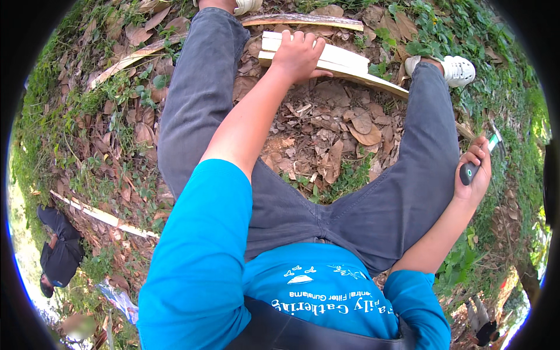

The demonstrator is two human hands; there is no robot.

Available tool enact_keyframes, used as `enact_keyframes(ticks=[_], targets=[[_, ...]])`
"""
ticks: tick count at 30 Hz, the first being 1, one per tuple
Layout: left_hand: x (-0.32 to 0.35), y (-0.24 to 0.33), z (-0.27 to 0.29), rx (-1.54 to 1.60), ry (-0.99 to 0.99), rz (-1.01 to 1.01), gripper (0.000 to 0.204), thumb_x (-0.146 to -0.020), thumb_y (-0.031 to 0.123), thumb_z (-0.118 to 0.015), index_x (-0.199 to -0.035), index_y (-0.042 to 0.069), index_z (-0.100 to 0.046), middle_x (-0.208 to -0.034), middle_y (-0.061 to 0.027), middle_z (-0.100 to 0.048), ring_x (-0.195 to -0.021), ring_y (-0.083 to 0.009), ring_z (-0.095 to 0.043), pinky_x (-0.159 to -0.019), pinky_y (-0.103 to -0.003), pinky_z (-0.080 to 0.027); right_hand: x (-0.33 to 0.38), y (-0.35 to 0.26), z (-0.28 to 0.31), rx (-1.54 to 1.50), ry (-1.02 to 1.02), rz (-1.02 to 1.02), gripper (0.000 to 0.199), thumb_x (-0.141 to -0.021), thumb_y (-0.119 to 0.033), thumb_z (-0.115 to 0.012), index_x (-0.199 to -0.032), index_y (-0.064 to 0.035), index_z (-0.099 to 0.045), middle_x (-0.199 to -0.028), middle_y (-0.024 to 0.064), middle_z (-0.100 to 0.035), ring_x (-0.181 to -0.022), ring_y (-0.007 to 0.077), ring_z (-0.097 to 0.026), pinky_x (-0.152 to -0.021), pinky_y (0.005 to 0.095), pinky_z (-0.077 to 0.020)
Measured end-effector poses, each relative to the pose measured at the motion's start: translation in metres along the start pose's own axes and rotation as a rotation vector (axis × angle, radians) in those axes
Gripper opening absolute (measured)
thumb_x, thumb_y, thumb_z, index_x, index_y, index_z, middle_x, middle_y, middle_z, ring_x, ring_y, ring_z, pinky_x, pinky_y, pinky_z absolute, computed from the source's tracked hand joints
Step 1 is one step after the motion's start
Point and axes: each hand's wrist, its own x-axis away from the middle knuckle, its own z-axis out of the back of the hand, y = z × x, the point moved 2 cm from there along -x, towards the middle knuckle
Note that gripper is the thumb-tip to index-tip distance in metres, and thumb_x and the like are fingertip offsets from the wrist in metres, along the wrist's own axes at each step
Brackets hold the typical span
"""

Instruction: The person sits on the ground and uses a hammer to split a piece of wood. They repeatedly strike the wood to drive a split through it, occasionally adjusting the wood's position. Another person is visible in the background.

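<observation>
Between my lower legs, my left hand (298, 57) is closed over a short stack of pale wooden strips (344, 59). Its fingers curl over the top and the thumb lies along the near side. Beneath these strips runs a longer wooden strip (373, 81), whose right end reaches my right shin. Out beside my right knee, my right hand (475, 169) is wrapped round the dark handle of a hammer (469, 172). The hammer's green neck and metal head point away from me, partly lost against the grass.
Long split wood strips lie beyond my left foot (303, 21), by my left leg (137, 55) and farther left (105, 217). Dry leaves (326, 137) and green plants cover the ground. Another person (61, 248) in dark clothes is at the far left, near a plastic bag (119, 300).
</observation>
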Motion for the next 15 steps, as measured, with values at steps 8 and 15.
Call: enact_keyframes(ticks=[8,15], targets=[[-0.030,-0.008,0.008,0.183,-0.405,0.089,0.094,-0.072,0.088,-0.053,-0.126,0.011,-0.061,-0.122,-0.0064,-0.065,-0.115,-0.0273,-0.060,-0.090,-0.053,-0.045,0.016,0.002,-0.010,0.218,0.036,0.043,0.018,-0.101,-0.017,-0.059,-0.110,-0.0016,-0.055,-0.090,0.0009,-0.061,-0.069,0.0024,-0.054,-0.050,0.0148,-0.0469],[-0.007,0.006,0.013,0.396,-0.658,0.126,0.099,-0.072,0.092,-0.046,-0.122,0.010,-0.069,-0.143,-0.0120,-0.055,-0.118,-0.0273,-0.064,-0.094,-0.050,-0.052,0.112,-0.046,-0.039,0.340,-0.004,0.222,0.018,-0.101,-0.015,-0.059,-0.111,-0.0012,-0.053,-0.096,0.0018,-0.059,-0.070,0.0014,-0.052,-0.049,0.0136,-0.0437]])
